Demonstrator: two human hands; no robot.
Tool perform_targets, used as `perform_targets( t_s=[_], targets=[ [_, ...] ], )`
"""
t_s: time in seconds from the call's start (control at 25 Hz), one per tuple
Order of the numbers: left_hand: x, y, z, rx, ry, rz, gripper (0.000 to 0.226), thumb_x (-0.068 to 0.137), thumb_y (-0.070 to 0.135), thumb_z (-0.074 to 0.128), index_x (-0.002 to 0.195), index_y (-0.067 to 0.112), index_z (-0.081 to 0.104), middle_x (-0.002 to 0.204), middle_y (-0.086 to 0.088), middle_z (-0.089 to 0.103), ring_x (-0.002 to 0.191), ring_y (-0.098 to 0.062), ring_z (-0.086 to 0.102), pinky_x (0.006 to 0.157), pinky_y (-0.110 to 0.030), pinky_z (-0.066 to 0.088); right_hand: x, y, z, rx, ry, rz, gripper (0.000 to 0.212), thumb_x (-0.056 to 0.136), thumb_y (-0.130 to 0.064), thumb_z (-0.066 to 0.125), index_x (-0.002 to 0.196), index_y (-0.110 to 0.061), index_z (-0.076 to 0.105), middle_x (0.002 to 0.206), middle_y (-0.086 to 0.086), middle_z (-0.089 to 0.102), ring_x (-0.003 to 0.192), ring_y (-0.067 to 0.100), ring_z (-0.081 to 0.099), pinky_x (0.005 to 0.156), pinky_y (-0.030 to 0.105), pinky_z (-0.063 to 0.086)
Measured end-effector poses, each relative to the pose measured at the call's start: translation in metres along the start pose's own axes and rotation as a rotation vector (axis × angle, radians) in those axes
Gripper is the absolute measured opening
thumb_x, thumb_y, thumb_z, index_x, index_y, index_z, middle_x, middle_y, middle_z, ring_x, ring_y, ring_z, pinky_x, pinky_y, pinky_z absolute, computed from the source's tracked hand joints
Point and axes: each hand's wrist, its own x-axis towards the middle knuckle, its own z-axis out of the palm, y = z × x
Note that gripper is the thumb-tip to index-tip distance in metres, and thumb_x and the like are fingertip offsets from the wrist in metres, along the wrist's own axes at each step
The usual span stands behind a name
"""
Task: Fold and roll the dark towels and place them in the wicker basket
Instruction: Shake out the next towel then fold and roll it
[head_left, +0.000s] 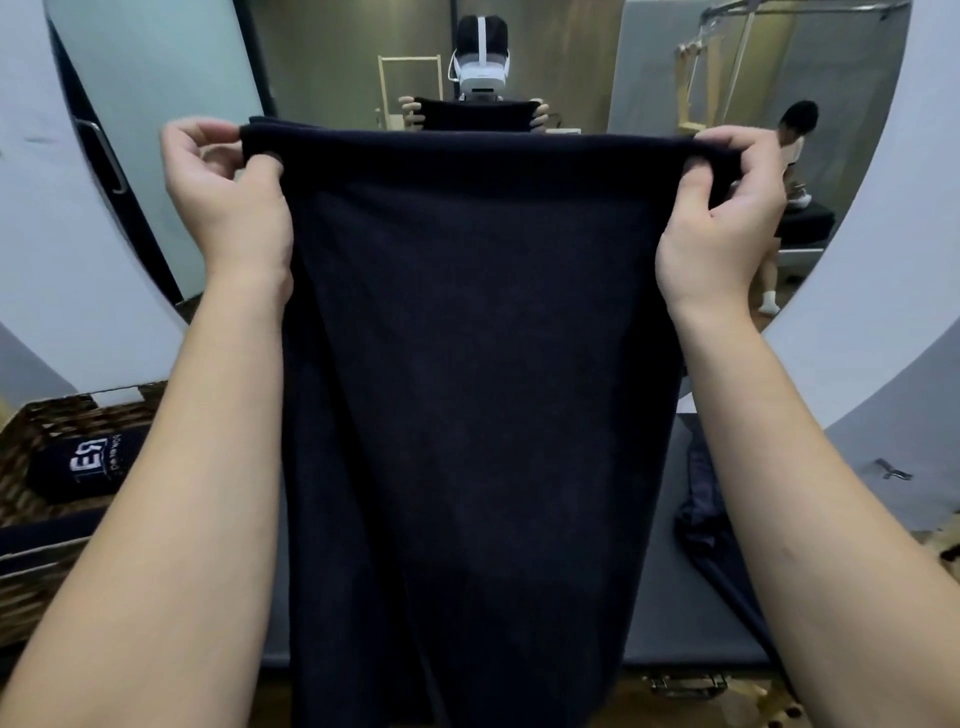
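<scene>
step in hand appears to be opening out one dark towel (478, 364) before folding: left hand (228, 192) and right hand (727, 202) each pinch an upper corner, fingers curled over the hem, and the cloth hangs straight down between the forearms. next move likely calls for bringing the corners together. the wicker basket (31, 441) sits low left, already holding a rolled towel (88, 467).

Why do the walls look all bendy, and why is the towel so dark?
Head view: the wide-angle lens curves the mirror edge and walls. The towel is so dark its weave hardly shows; the light is dim and soft. The left hand and right hand look fairly sharp; the basket at the edge looks softer.
</scene>
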Motion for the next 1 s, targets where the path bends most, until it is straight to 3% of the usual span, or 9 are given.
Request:
perform_targets(
  t_s=[0.12, 0.28, 0.44, 0.48, 0.6, 0.68, 0.8, 0.92, 1.0],
  targets=[
    [0.011, -0.058, 0.004, 0.116, -0.046, -0.144, 0.030, 0.080, -0.001, 0.059, 0.090, 0.025, 0.047, 0.081, 0.004, 0.057, 0.072, -0.005, 0.056, 0.073, -0.021, 0.050, -0.007, 0.050, 0.021, -0.086, -0.156, 0.165, 0.016, 0.089, -0.014, 0.055, 0.096, -0.025, 0.064, 0.089, -0.017, 0.064, 0.088, 0.003, 0.060, 0.083, 0.021, 0.049],
    [0.028, -0.163, 0.017, 0.279, -0.099, -0.330, 0.036, 0.078, -0.001, 0.068, 0.086, 0.027, 0.048, 0.088, 0.002, 0.061, 0.084, -0.015, 0.061, 0.080, -0.028, 0.054, -0.028, 0.134, 0.060, -0.241, -0.348, 0.340, 0.013, 0.090, -0.022, 0.060, 0.093, -0.030, 0.069, 0.091, -0.012, 0.068, 0.087, 0.009, 0.061, 0.081, 0.029, 0.051],
    [0.041, -0.284, 0.044, 0.410, -0.114, -0.500, 0.031, 0.086, -0.004, 0.062, 0.092, 0.022, 0.047, 0.096, -0.005, 0.060, 0.058, -0.010, 0.062, 0.052, -0.020, 0.049, -0.056, 0.237, 0.117, -0.370, -0.477, 0.497, 0.018, 0.094, -0.021, 0.061, 0.105, -0.026, 0.074, 0.101, -0.008, 0.072, 0.095, 0.014, 0.067, 0.086, 0.027, 0.051],
    [0.040, -0.310, 0.048, 0.404, -0.109, -0.548, 0.029, 0.089, -0.003, 0.060, 0.099, 0.021, 0.047, 0.105, -0.006, 0.060, 0.061, -0.010, 0.066, 0.054, -0.021, 0.052, -0.063, 0.262, 0.129, -0.341, -0.496, 0.564, 0.024, 0.095, -0.017, 0.059, 0.113, -0.025, 0.073, 0.110, -0.005, 0.072, 0.098, 0.014, 0.068, 0.092, 0.033, 0.054],
    [0.016, -0.383, 0.046, 0.531, -0.187, -0.656, 0.044, 0.093, 0.012, 0.067, 0.131, 0.017, 0.046, 0.134, -0.004, 0.054, 0.107, -0.013, 0.061, 0.095, -0.027, 0.051, -0.102, 0.325, 0.151, -0.338, -0.586, 0.781, 0.040, 0.100, -0.010, 0.056, 0.139, -0.017, 0.060, 0.139, 0.000, 0.060, 0.120, 0.008, 0.057, 0.108, 0.026, 0.044],
    [-0.025, -0.411, 0.023, 0.628, -0.282, -0.673, 0.051, 0.094, 0.022, 0.069, 0.138, 0.015, 0.044, 0.141, -0.002, 0.049, 0.124, -0.016, 0.052, 0.106, -0.028, 0.043, -0.150, 0.349, 0.139, -0.363, -0.663, 0.885, 0.033, 0.099, -0.013, 0.058, 0.132, -0.015, 0.064, 0.131, 0.002, 0.064, 0.117, 0.012, 0.059, 0.107, 0.035, 0.047],
    [-0.110, -0.419, -0.031, 0.798, -0.373, -0.641, 0.040, 0.093, 0.027, 0.069, 0.128, 0.017, 0.053, 0.128, 0.000, 0.057, 0.118, -0.021, 0.056, 0.103, -0.037, 0.047, -0.245, 0.357, 0.087, -0.403, -0.735, 1.019, 0.016, 0.096, -0.012, 0.060, 0.101, -0.024, 0.069, 0.104, 0.007, 0.071, 0.092, 0.024, 0.066, 0.095, 0.053, 0.055],
    [-0.209, -0.393, -0.084, 1.016, -0.521, -0.689, 0.025, 0.090, 0.041, 0.068, 0.105, 0.026, 0.056, 0.101, 0.008, 0.061, 0.099, -0.020, 0.061, 0.083, -0.037, 0.049, -0.329, 0.318, 0.029, -0.509, -0.901, 1.080, 0.019, 0.095, -0.013, 0.062, 0.086, -0.029, 0.065, 0.088, 0.001, 0.070, 0.083, 0.026, 0.068, 0.087, 0.041, 0.056],
    [-0.270, -0.365, -0.109, 1.111, -0.658, -0.808, 0.031, 0.086, 0.054, 0.068, 0.099, 0.029, 0.053, 0.090, 0.012, 0.061, 0.092, -0.019, 0.064, 0.076, -0.034, 0.047, -0.372, 0.275, 0.001, -0.554, -1.065, 1.051, 0.014, 0.095, -0.016, 0.062, 0.086, -0.026, 0.066, 0.087, -0.003, 0.069, 0.086, 0.020, 0.065, 0.085, 0.032, 0.051]
  ],
)
